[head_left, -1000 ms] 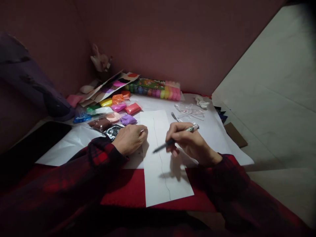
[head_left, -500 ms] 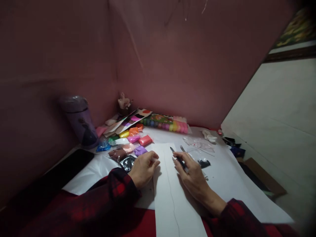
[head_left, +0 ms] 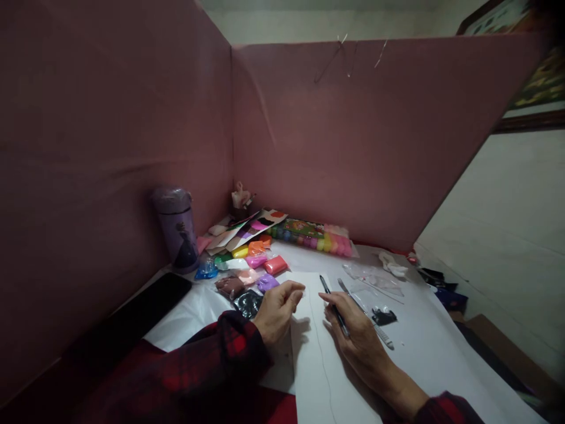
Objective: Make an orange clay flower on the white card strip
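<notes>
A long white paper strip (head_left: 311, 365) with a thin wavy line down it lies before me. My left hand (head_left: 278, 309) hovers by its left edge, thumb and fingertips brought together; whatever may be between them is too small to make out. On the right side of the strip, my right hand (head_left: 351, 330) holds a dark pen (head_left: 334, 306), its tip pointing up and away from me. Just beyond that hand lies a fork (head_left: 348, 290) with a pale handle. A black clay packet (head_left: 248, 303) sits beside my left wrist.
Coloured clay packets (head_left: 257, 261) cluster at the back left near a purple tumbler (head_left: 179, 232) and a black phone-like slab (head_left: 154, 300). Behind them lie painted sheets (head_left: 247, 232) and a pack of coloured sticks (head_left: 309, 235). Clear plastic (head_left: 373, 278) lies right.
The view has tilted up and shifted, so the table contents appear lower and further right. Both hands stay beside the strip, and the pen remains in my right hand.
</notes>
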Demonstrator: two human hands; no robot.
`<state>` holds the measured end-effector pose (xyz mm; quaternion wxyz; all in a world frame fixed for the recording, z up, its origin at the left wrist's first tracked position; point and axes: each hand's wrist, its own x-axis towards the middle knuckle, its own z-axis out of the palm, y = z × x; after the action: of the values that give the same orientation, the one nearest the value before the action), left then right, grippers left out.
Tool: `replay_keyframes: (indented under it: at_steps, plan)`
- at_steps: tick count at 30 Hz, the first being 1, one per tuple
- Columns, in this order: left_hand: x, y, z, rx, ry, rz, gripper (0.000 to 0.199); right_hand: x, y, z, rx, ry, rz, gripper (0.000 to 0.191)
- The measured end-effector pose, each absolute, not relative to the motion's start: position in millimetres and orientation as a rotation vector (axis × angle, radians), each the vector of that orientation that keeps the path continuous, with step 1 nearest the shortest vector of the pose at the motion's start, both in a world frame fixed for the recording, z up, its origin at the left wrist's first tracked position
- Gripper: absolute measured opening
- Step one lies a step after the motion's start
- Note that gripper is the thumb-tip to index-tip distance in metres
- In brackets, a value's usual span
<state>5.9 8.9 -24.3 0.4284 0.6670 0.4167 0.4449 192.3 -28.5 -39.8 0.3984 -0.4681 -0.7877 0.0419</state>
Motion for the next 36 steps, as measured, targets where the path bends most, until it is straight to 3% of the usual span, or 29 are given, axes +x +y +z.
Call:
replay_keyframes:
  at_steps: [7,15,18,24,36]
  plan:
    - [8.7,12.3,-22.9,1.279,0.906,1.201,0.025,193.9,-22.4,-33.3,-1.251,-1.928,0.135,0.022]
    - [0.7,23.6,-17.4,0.976,1.013,1.331,0.052,180.6,-2.2,-5.2,-1.219,-2.122,0.168,0.027]
    - [-0.1,23.6,-17.5,1.021,1.031,1.247,0.054,171.8,1.7,4.4,-1.127,-2.09,0.303,0.026]
    - [3.5,23.3,-25.3,1.248,0.982,1.171,0.044,160.5,-9.7,17.1,-0.997,-1.406,0.678,0.029]
    - [4.1,16.5,-30.3,1.534,0.919,1.067,0.037,168.2,-19.5,27.1,-0.961,-1.359,0.696,0.025]
